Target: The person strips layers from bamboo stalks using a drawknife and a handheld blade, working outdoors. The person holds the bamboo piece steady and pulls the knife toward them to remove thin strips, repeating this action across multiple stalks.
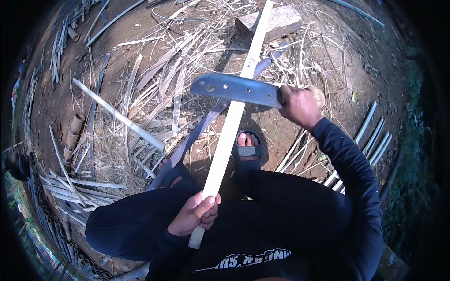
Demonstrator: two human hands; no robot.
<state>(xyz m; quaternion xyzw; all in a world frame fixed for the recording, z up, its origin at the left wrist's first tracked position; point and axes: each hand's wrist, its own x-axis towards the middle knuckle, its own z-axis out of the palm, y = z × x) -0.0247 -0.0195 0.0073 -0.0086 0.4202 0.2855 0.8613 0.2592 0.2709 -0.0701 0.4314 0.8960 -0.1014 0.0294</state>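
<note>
My left hand (198, 214) is wrapped round the near end of a long pale bamboo strip (224, 149). The strip slants up and away from my lap toward a wooden block (276, 22) at the far side. In my right hand (301, 107) is the handle of a broad machete (239, 90) with several holes along its dark blade. The blade points left and lies across the strip about midway; whether it presses on it I cannot tell. Most of the machete's handle is hidden by my fingers, with its round light butt end showing beside them.
Shavings and split strips (154, 84) litter the brown ground ahead. A short bamboo tube (74, 136) stands at the left, near a pile of pale strips (79, 189). More strips (375, 136) lie at the right. My sandalled foot (248, 150) is close beside the held strip.
</note>
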